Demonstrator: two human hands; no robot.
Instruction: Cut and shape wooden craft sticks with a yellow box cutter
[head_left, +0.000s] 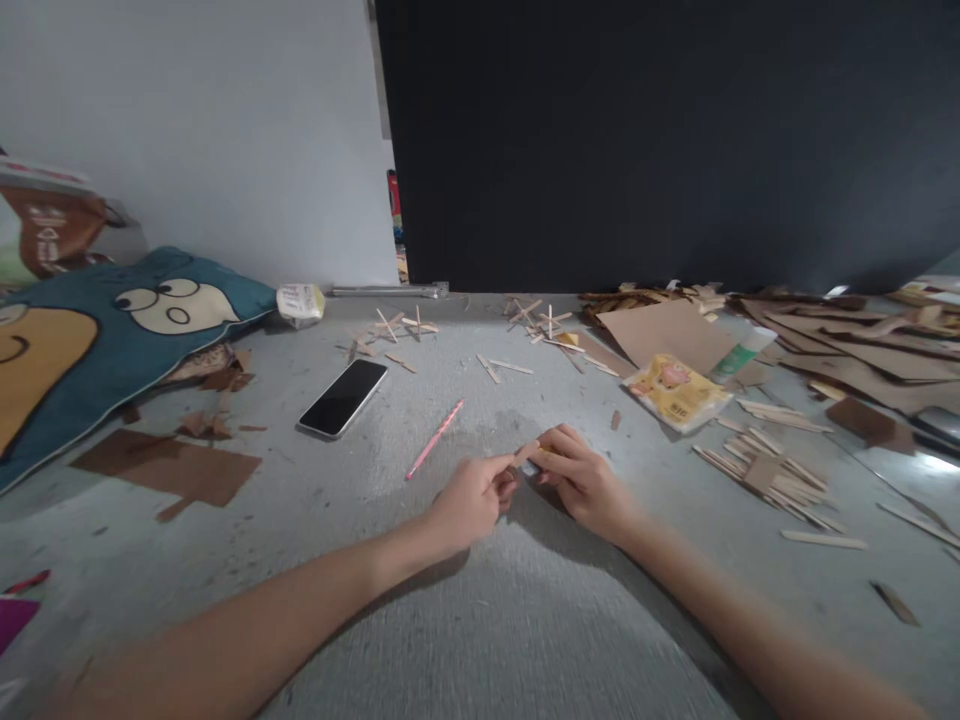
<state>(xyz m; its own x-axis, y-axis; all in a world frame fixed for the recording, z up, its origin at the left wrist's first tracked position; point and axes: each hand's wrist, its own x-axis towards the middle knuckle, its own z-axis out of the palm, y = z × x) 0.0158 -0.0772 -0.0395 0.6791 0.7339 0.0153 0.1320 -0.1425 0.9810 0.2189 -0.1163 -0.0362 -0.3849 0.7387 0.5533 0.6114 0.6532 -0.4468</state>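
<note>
My left hand (478,498) and my right hand (583,480) meet over the middle of the grey table. Between their fingertips is a short, light-brown piece of craft stick (526,453), pinched from both sides. Something small and yellowish also shows by my right fingers, too blurred to name. A pink patterned pencil (435,438) lies just beyond my left hand. Two loose craft sticks (489,368) lie further back, near several small crossed-stick pieces (405,325).
A phone (343,398), cardboard scraps (169,467) and a blue cartoon cushion (150,330) are on the left. To the right lie a yellow packet (675,390), a green-and-white glue tube (745,352), piled craft sticks (772,475) and cardboard sheets (847,345). A black panel (660,140) stands behind.
</note>
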